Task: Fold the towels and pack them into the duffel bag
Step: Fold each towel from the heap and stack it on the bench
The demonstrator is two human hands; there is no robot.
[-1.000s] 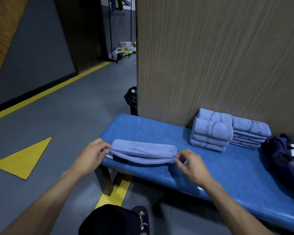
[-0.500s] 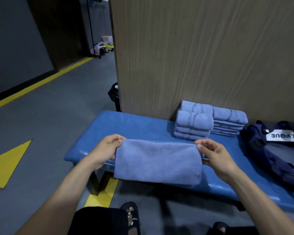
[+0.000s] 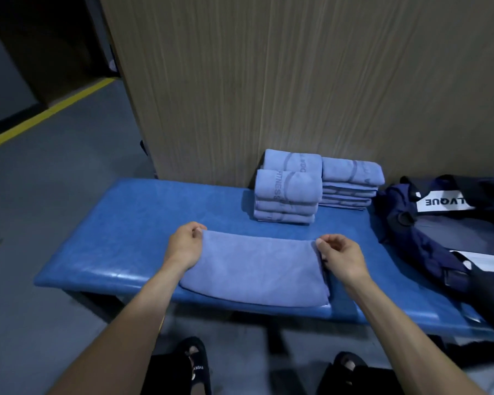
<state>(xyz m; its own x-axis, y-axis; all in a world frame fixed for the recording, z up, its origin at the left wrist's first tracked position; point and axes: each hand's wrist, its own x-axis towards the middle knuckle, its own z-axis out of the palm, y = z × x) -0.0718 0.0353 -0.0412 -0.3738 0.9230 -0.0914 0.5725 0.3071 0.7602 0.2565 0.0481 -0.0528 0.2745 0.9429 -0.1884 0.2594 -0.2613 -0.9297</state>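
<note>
The towel (image 3: 254, 272) lies on the near edge of the counter (image 3: 120, 232), mid-fold; the left hand (image 3: 184, 246) and right hand (image 3: 341, 256) each pinch a far corner; next it likely needs halving again, then the duffel bag (image 3: 439, 232) at right.

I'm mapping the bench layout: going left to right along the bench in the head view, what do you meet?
left hand → towel being folded → right hand → duffel bag. The folded stacks lie further back, so I leave them out.
</note>
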